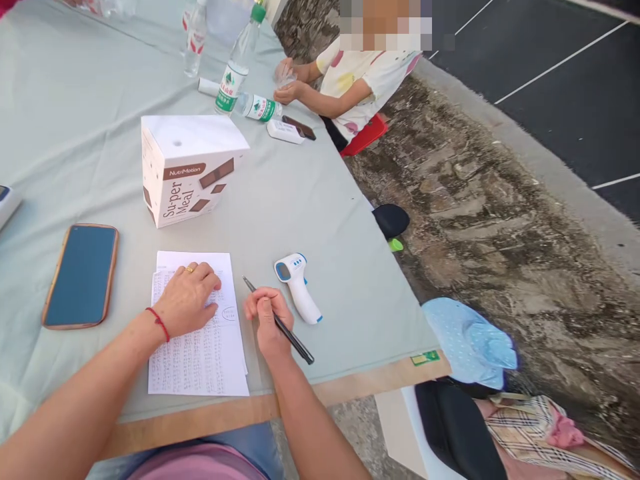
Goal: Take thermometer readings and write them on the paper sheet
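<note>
Head cam on this one: the left hand (193, 300) is palm down on some printed sheets (200, 373) at lower centre-left of the frame, fingers loosely spread and a bit bent; red cord on that wrist, gold ring on a finger; the right hand (273, 327), just right of the sheets, is pinching a dark pen (296, 342) between thumb and fingers, its tip aimed up-left, just off the paper's edge; can't tell if it touches the desk (360, 300); a white and blue handheld thermometer (303, 290) lies near that hand, frame centre; big phone (83, 273) flat at left; NutriMotion box (195, 147) standing above the sheets; one green-capped bottle (233, 77) upright up top, another bottle (261, 107) on its side next to it; someone in a patterned white shirt (345, 83) sits at upper centre-right.
</note>
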Motion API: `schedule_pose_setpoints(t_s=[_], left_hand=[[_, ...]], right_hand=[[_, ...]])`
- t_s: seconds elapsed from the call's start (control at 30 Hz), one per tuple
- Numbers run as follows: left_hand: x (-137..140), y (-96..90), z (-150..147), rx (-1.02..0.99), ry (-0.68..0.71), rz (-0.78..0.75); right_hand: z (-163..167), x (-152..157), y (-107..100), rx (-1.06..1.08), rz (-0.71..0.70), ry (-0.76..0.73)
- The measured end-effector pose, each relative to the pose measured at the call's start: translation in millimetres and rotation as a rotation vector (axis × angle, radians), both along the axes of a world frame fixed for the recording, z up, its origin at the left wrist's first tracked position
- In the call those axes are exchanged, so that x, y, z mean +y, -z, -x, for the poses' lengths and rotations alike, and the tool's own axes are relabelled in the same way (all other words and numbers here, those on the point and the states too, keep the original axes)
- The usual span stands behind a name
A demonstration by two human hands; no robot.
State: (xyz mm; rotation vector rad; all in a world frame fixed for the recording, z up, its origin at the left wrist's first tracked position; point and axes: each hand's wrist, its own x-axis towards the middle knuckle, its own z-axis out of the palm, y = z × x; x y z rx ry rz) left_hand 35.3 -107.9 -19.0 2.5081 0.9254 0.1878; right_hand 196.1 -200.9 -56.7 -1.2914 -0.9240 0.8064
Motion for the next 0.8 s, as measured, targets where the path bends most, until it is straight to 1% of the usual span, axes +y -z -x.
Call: schedule_pose_setpoints(t_s=[0.1, 0.17, 0.27, 0.37, 0.43, 0.63, 0.8], left_hand=[[0, -4.3, -1, 0.028, -0.01, 0.028], [0, -5.6, -1, 0.039, -0.011, 0.034], [-1, -5.5, -1, 0.044, -0.005, 0.028], [-2, -4.4, -2, 0.044, -0.005, 0.008], [-2, -3.9, -2, 0.048, -0.005, 0.002], [-2, -3.1, -2, 0.053, 0.004, 0.011], [-2, -1.8, -3, 0.041, 0.01, -0.002]], right_hand=[[2, -2, 2, -0.013, 0.022, -0.051], [2, -2, 1, -0.053, 0.069, -0.048], [4, -2, -2, -0.12, 0.144, 0.015], [12, 0, -3, -0.169, 0.18, 0.083], [17, 1, -3, -0.213, 0.184, 0.088], [21, 3, -6, -0.377, 0.166, 0.007], [19, 2, -5, -0.414, 0.149, -0.008]])
